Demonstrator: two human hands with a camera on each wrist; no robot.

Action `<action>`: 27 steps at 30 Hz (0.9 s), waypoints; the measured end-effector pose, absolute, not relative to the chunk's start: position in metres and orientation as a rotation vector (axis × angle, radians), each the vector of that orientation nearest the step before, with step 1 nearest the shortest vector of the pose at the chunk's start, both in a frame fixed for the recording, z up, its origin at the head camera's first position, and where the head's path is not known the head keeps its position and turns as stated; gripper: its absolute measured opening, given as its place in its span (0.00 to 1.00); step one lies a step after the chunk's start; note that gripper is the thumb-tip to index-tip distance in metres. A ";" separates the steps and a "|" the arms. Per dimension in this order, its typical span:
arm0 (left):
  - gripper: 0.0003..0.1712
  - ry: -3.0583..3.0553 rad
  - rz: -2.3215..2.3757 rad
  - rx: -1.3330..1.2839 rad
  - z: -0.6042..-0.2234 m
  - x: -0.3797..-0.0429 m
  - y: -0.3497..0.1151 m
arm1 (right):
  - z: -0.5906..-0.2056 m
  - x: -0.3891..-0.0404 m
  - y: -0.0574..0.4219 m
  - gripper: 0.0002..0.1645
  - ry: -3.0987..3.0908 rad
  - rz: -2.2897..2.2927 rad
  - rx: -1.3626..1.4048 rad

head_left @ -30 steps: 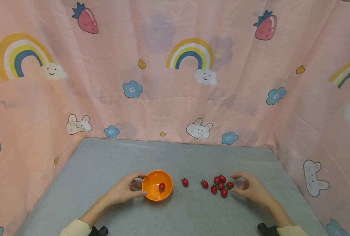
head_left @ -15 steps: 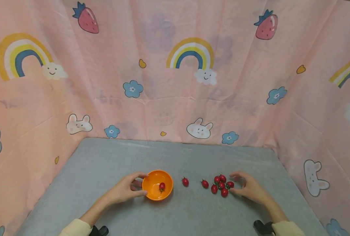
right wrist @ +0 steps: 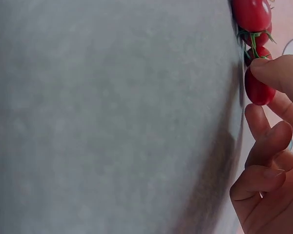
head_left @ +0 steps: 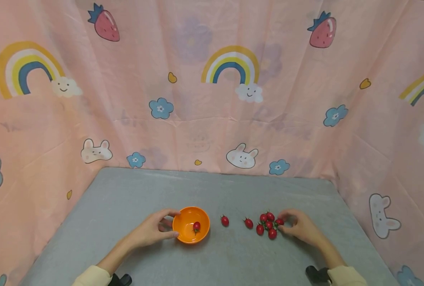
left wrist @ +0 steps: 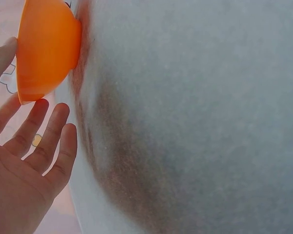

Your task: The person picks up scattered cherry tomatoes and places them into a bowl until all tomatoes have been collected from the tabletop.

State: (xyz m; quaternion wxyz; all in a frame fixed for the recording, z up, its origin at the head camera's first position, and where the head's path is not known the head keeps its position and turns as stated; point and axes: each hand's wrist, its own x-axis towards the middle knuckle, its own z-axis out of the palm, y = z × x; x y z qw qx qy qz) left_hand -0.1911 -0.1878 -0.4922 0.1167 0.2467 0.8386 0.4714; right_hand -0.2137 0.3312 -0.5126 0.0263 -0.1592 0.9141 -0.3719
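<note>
An orange bowl (head_left: 183, 234) stands on the grey table with one cherry tomato (head_left: 196, 226) inside. My left hand (head_left: 149, 229) holds its left side, thumb and forefinger spread along the rim; in the left wrist view the other fingers (left wrist: 51, 136) extend below the bowl. At the right of a cluster of cherry tomatoes (head_left: 260, 229), my right hand (head_left: 302, 228) pinches the outermost cherry tomato (right wrist: 259, 87) between thumb and forefinger. That tomato lies against the others, its green stem pointing toward them. The remaining right fingers are bent beneath.
Between bowl and cluster lie two separate cherry tomatoes, one nearer the bowl (head_left: 224, 221) and one nearer the cluster (head_left: 248, 223). A pink printed curtain (head_left: 212, 131) hangs behind and beside the grey table (head_left: 212, 190).
My right hand has moved slightly left, and its thumb and forefinger have closed on the outermost cherry tomato. The left hand and bowl stay in place.
</note>
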 end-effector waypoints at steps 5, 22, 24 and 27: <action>0.31 2.452 1.384 0.730 -0.492 -0.191 -0.188 | -0.509 -0.214 0.334 0.15 2.806 -1.206 -0.461; 0.32 2.423 1.417 0.714 -0.494 -0.192 -0.188 | -0.485 -0.220 0.318 0.13 2.840 -1.184 -0.393; 0.32 2.422 1.422 0.709 -0.494 -0.192 -0.188 | -0.484 -0.220 0.312 0.13 2.833 -1.212 -0.413; 0.33 2.416 1.432 0.701 -0.494 -0.192 -0.188 | -0.482 -0.222 0.303 0.12 2.817 -1.255 -0.466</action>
